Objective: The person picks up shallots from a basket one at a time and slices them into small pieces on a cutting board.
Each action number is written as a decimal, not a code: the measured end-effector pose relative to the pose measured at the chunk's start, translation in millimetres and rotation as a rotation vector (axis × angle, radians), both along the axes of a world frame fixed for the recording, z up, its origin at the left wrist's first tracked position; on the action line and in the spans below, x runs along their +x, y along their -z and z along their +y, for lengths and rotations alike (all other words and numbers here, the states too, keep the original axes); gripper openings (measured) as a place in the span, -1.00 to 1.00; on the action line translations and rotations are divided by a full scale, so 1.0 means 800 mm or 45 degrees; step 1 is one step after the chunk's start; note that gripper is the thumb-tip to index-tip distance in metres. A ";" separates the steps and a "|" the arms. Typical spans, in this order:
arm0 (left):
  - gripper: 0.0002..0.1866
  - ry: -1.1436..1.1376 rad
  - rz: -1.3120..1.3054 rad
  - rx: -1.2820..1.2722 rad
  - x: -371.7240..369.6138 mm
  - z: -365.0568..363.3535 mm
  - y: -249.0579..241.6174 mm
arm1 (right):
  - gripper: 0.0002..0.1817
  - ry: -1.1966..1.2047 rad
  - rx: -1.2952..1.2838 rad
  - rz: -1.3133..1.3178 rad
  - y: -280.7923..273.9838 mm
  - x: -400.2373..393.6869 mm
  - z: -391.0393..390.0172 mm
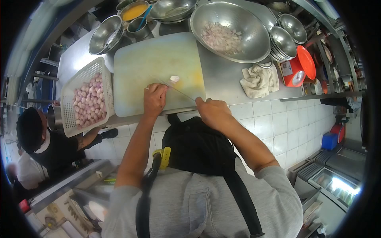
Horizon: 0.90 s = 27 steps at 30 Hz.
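My right hand [213, 112] is wrapped round the handle of a knife [183, 93], whose thin blade points left across the front of the cutting board [156, 55]. Beside the blade's far end is my left hand [155, 97], its fingers bent and pressed together on the board. What those fingers hold, if anything, is hidden. A pale piece of shallot [174, 78] lies on the board just past the blade. To the left, a white plastic basket [66, 104] holds many peeled shallots [90, 102]. Sliced shallots [222, 37] sit in a large perforated metal bowl [254, 29] at the back right.
Metal bowls [105, 36] and a pot of orange liquid [134, 12] stand behind the board. On the right are a crumpled cloth [260, 80], stacked bowls [282, 43] and a red scale [293, 72]. Another person [55, 139] is close by on the left, an arm near the basket.
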<state>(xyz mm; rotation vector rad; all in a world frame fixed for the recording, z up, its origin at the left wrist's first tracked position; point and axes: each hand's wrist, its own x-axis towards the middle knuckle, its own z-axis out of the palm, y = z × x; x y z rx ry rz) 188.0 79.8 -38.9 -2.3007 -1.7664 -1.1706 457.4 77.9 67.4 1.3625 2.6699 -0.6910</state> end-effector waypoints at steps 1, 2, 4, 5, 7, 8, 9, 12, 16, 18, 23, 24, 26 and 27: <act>-0.89 -0.005 -0.003 0.013 0.000 0.000 0.000 | -0.81 -0.009 0.009 0.025 -0.007 0.006 -0.003; -0.89 -0.009 -0.007 0.023 0.001 -0.001 0.000 | -0.81 -0.014 0.004 0.011 -0.009 0.011 -0.006; -0.89 -0.012 -0.010 0.027 0.001 -0.003 0.001 | -0.82 -0.020 -0.005 -0.017 -0.010 0.018 -0.008; -0.89 -0.009 -0.008 0.023 0.000 -0.003 0.001 | -0.82 -0.030 0.001 -0.005 -0.004 0.017 -0.005; -0.89 -0.001 -0.013 0.023 0.001 -0.001 0.001 | -0.81 -0.045 0.015 0.018 0.012 0.011 0.005; -0.88 0.000 -0.017 0.024 0.001 -0.002 0.001 | -0.81 -0.045 0.006 0.019 0.015 0.010 0.007; -0.88 0.001 -0.021 0.026 0.002 -0.002 0.000 | -0.81 -0.047 -0.001 0.021 0.016 0.008 0.010; -0.88 -0.007 0.019 0.036 0.001 -0.001 -0.001 | -0.79 -0.030 -0.046 -0.009 -0.007 0.016 0.006; -0.88 -0.017 0.029 0.011 0.004 -0.004 -0.002 | -0.79 -0.050 -0.025 0.017 0.008 0.015 0.008; -0.89 -0.018 0.050 0.030 0.002 -0.002 -0.001 | -0.78 -0.055 -0.064 0.010 0.008 0.011 0.016; -0.88 -0.022 0.063 0.067 0.003 -0.004 -0.003 | -0.76 -0.056 -0.101 -0.024 -0.015 0.020 0.009; -0.88 -0.029 0.077 0.055 0.004 -0.004 -0.004 | -0.76 -0.062 -0.097 -0.024 -0.008 0.020 0.011; -0.87 -0.027 0.085 0.075 0.004 -0.003 0.001 | -0.76 -0.062 -0.075 -0.001 0.010 0.017 0.017; -0.87 -0.029 0.094 0.087 0.004 -0.002 -0.002 | -0.77 -0.060 -0.060 0.023 0.018 0.012 0.021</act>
